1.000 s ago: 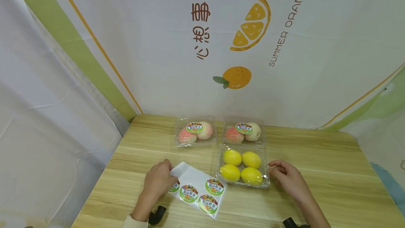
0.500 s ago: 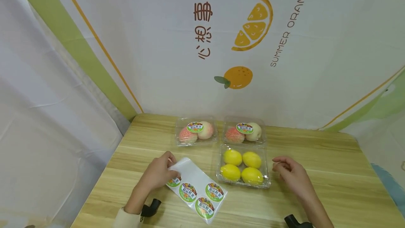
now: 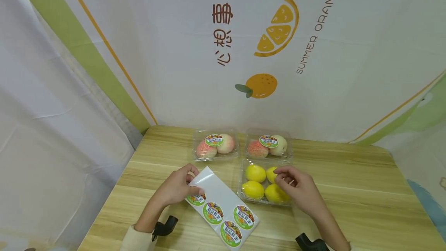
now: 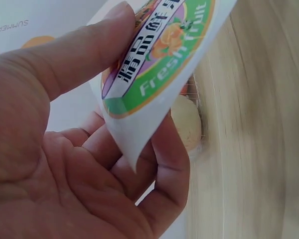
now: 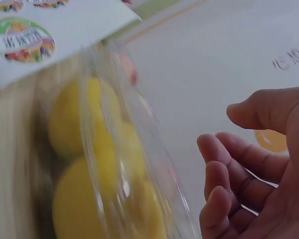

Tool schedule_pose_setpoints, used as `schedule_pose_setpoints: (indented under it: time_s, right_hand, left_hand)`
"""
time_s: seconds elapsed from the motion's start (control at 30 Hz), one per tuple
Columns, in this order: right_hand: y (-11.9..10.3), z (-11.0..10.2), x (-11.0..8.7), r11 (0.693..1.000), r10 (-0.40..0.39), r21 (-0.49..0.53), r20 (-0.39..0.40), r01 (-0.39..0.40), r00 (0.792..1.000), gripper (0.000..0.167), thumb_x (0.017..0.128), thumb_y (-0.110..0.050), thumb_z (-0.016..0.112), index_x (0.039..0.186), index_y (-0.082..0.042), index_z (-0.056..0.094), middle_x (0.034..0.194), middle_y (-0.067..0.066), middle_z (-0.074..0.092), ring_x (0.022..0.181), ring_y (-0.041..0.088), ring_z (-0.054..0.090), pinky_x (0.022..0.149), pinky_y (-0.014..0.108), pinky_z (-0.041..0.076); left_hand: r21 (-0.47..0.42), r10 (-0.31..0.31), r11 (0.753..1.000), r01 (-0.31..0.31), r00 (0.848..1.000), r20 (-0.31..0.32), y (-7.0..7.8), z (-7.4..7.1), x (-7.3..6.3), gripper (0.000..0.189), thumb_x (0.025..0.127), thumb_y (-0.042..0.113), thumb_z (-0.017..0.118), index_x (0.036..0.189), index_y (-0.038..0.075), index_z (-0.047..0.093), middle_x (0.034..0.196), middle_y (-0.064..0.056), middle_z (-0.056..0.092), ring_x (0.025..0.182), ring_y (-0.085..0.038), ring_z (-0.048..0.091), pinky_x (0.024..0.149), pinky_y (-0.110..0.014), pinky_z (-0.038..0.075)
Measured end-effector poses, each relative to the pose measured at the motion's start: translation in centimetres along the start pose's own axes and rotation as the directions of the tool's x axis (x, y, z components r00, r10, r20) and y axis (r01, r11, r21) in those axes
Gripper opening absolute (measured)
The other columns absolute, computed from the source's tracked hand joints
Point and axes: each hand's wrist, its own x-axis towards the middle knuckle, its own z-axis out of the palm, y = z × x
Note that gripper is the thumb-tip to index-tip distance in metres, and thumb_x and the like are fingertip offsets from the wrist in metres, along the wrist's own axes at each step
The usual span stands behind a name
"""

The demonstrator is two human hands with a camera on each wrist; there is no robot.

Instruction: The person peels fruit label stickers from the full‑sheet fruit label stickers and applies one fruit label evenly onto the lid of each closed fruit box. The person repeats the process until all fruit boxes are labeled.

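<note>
A white sheet of round fruit stickers (image 3: 212, 183) is pinched at its left edge by my left hand (image 3: 175, 187), thumb on top and fingers underneath. Several green-rimmed stickers lie along its lower part; one reads "Fresh fruit" in the left wrist view, where a corner of the sheet (image 4: 132, 134) bends down. My right hand (image 3: 299, 189) is over the right side of a clear plastic box (image 3: 244, 200) of lemons (image 3: 253, 189). In the right wrist view its fingers are loosely bent, hold nothing and stand apart from the box.
Behind stand two clear boxes of peaches, the left box (image 3: 199, 157) and the right box (image 3: 287, 154), each with a sticker (image 3: 214, 140) on its lid. A printed white curtain (image 3: 195, 88) hangs at the back edge of the wooden table (image 3: 348, 189).
My right hand has moved left from beside the lemon box to above it. My left hand has raised and turned the sticker sheet slightly. The boxes have stayed put.
</note>
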Motion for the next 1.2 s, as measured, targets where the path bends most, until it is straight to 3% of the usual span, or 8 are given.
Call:
schedule_pose_setpoints:
  time_s: [0.2,0.4,0.73,1.03,1.2]
  right_hand:
    - [-1.2,2.5,1.4,1.0,-0.009,0.016,0.122,0.008,0.992,0.017,0.102,-0.013,0.08,0.117,-0.004,0.077,0.093,-0.004,0.072,0.082,0.012,0.064,0.073,0.027,0.055]
    - [-1.5,4.5,2.2,0.999,-0.053,-0.001,0.198,0.054,0.979,0.017,0.1,-0.015,0.079,0.114,-0.004,0.078,0.091,-0.006,0.073,0.077,0.011,0.063,0.069,0.026,0.054]
    - [-1.6,5.1,2.4,0.999,-0.048,-0.013,0.186,0.052,0.981,0.014,0.1,-0.014,0.077,0.111,-0.005,0.079,0.09,-0.008,0.074,0.076,0.01,0.064,0.069,0.026,0.053]
    - [-1.4,5.0,2.6,0.999,-0.04,0.0,0.184,0.04,0.982,0.011,0.102,-0.013,0.077,0.11,-0.006,0.079,0.09,-0.006,0.073,0.077,0.011,0.063,0.068,0.026,0.054]
    - [-1.3,5.0,2.7,1.0,-0.016,0.003,0.184,0.015,0.983,0.01,0.101,-0.012,0.078,0.109,-0.007,0.079,0.091,-0.006,0.073,0.078,0.012,0.064,0.07,0.026,0.055]
  left_hand:
    - [-0.034,0.02,0.999,-0.019,0.999,0.032,0.5,0.1,0.0,0.045,0.091,0.003,0.089,0.121,-0.002,0.056,0.091,-0.007,0.077,0.079,-0.023,0.076,0.068,-0.034,0.06]
    - [-0.001,0.049,0.999,-0.049,0.998,0.05,1.1,0.1,0.1,0.043,0.091,0.004,0.089,0.118,0.0,0.056,0.09,-0.004,0.077,0.077,-0.021,0.075,0.064,-0.029,0.055]
    - [0.008,0.048,0.999,-0.049,0.995,0.091,2.5,-0.5,-0.6,0.04,0.09,0.005,0.09,0.112,0.004,0.057,0.087,-0.003,0.078,0.077,-0.02,0.075,0.063,-0.027,0.05]
    - [0.003,0.088,0.996,-0.089,0.987,0.135,3.4,-0.9,-1.1,0.039,0.09,0.005,0.091,0.11,0.004,0.057,0.084,-0.002,0.078,0.075,-0.019,0.075,0.063,-0.026,0.052]
    - [-0.011,0.126,0.992,-0.126,0.977,0.17,4.4,-1.0,-1.1,0.039,0.091,0.005,0.09,0.111,0.004,0.057,0.083,-0.002,0.077,0.071,-0.014,0.069,0.06,-0.023,0.045]
